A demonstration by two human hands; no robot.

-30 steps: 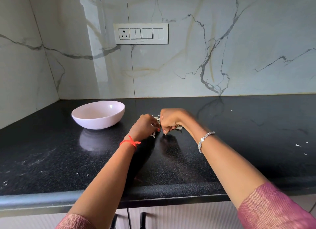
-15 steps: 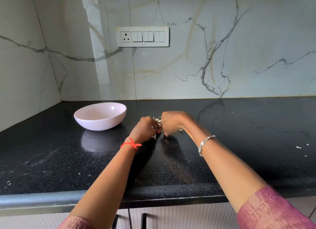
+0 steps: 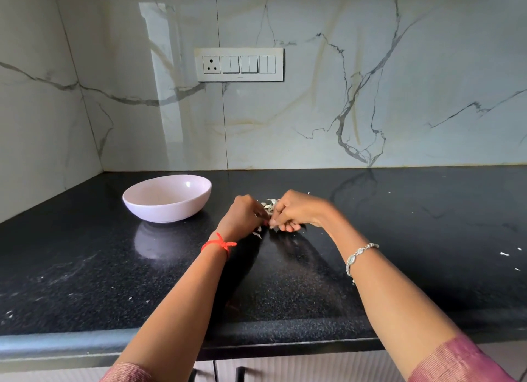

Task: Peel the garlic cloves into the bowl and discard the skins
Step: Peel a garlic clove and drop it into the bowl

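Right, head view: both hands meet low over the tabletop [image 3: 114, 267], near the bowl [image 3: 168, 208], on its right. Left hand [image 3: 242, 217] and right hand [image 3: 296, 210] are curled tight, fingertips apparently pinching one clove between them, hidden. Loose garlic [image 3: 269, 205] lies just behind, skins [image 3: 257, 235] beneath. My read: light, firm, slippery once bare, with brittle skin. Nip at the tip.

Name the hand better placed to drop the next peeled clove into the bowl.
Left, probably. The left hand sits nearer the bowl, which stands on the counter to its left; the right hand would have to cross over it. Both hands pinch the garlic, so either could carry.
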